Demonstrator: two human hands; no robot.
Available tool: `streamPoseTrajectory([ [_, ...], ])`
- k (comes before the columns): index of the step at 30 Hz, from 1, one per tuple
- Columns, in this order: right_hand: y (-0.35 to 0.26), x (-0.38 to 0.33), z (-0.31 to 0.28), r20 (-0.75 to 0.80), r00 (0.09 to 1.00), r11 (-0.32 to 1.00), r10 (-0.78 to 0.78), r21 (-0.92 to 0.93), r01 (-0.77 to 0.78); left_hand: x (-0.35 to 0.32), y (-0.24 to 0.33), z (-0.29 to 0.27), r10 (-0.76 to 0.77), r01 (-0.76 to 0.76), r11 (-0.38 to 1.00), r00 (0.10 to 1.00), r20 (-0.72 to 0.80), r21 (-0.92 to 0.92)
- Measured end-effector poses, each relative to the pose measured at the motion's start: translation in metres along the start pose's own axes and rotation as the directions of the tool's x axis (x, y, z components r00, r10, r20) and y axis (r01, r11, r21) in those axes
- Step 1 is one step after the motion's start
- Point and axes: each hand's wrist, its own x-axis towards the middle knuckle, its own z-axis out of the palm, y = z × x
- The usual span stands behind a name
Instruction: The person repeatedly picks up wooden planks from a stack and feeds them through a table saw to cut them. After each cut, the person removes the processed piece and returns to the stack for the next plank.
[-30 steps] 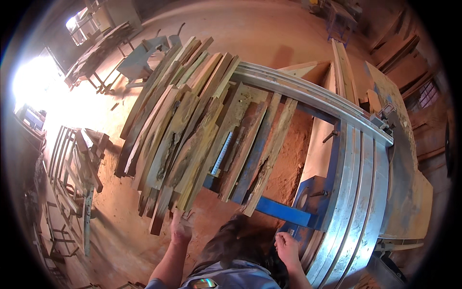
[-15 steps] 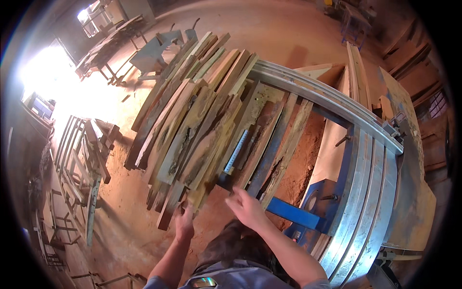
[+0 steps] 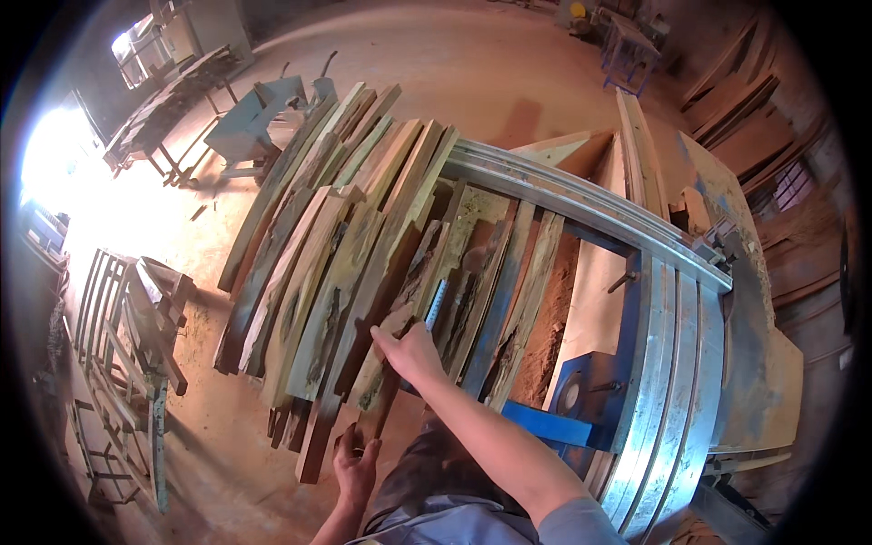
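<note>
A rough-edged wooden plank (image 3: 380, 374) lies slanting at the right side of a stack of boards (image 3: 334, 318), its near end sticking out towards me. My left hand (image 3: 355, 461) is closed at that near end, with fingers curled against the wood. Farther up the same plank, my right hand (image 3: 413, 351) grips across it, thumb on its left side. A blue-white measuring strip (image 3: 437, 303) shows just beyond my right hand, between the boards. Right of it, several narrow bark-edged boards (image 3: 524, 313) lie over the blue frame.
A metal sliding table (image 3: 668, 363) and rail (image 3: 581, 204) with a blue frame bar (image 3: 554, 423) stand on the right. Wooden frames (image 3: 136, 336) lie on the floor at left. A grey cart (image 3: 259, 123) stands beyond the stack.
My right hand has moved left and forward onto the plank. The plank has shifted and turned slightly, and my left hand stays at its near end. The whole view has swung a little.
</note>
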Motion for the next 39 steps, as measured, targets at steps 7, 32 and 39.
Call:
streamPoseTrajectory([
  [7,-0.003,-0.024,-0.024,-0.042,0.988,0.965,0.150,0.225,-0.137,0.001,0.010,-0.008,0.321,-0.309,0.927,0.947,-0.024,0.214],
  [32,0.094,-0.050,-0.117,-0.094,0.995,0.834,0.016,0.550,0.038,0.058,0.064,0.056,-0.021,0.547,0.534,0.771,0.636,-0.645],
  [39,0.120,-0.035,-0.128,-0.219,0.972,0.907,-0.083,0.388,0.164,0.067,0.067,0.064,-0.156,0.775,0.313,0.613,0.775,-0.550],
])
